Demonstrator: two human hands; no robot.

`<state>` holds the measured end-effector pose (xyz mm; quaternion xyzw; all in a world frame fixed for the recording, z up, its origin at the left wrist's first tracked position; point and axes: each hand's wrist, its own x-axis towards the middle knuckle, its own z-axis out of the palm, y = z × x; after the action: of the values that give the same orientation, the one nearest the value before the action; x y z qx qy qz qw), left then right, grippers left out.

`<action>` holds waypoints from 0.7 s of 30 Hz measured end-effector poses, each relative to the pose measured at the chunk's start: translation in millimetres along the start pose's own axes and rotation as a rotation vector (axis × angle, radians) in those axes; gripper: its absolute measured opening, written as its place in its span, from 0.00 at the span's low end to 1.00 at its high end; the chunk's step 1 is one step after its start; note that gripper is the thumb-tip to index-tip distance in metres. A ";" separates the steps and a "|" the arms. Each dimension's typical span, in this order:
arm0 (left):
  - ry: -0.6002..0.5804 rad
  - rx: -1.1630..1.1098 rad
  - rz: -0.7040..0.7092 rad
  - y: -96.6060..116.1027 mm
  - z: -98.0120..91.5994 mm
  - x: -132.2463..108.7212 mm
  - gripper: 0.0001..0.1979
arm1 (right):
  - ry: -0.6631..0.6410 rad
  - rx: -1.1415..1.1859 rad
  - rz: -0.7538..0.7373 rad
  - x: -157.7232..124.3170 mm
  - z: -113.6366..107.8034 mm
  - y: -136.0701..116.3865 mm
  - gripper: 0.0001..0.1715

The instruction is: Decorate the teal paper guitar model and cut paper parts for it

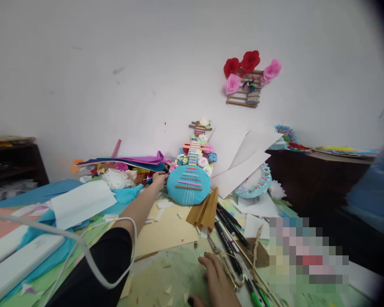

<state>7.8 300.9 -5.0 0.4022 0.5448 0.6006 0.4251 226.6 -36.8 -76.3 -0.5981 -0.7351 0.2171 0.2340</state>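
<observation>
A round-bodied craft lute [188, 194], covered in light blue, stands upright against the heap behind it. Pale strings and coloured sticks run across its front and up the neck. My left hand [160, 179] is at the lute's upper left edge with its fingers closed there; the far fingertips are partly hidden. Low in the view, my right hand [218, 277] rests over the green tabletop, thumb and fingers apart and holding nothing. Gold-handled scissors [232, 273] lie right beside it. A folded brown paper piece [206, 211] lies in front of the lute.
Black pens [228, 224] and green-handled scissors [256, 294] lie to the right. A white cable [86, 251] loops across my left arm. White boards [28, 260] lie at left. White sheets [243, 170] lean by a flowered blue ring [265, 181]. Paper flowers hang on a wall rack [243, 102].
</observation>
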 end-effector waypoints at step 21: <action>0.149 0.554 0.485 23.2 -58.2 -38.5 0.06 | -0.004 0.023 -0.083 -8.0 -18.4 -15.0 0.31</action>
<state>-36.8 245.2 12.5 0.5745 0.6049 0.5413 0.1048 227.4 -46.8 -53.3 -0.5640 -0.7571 0.2169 0.2485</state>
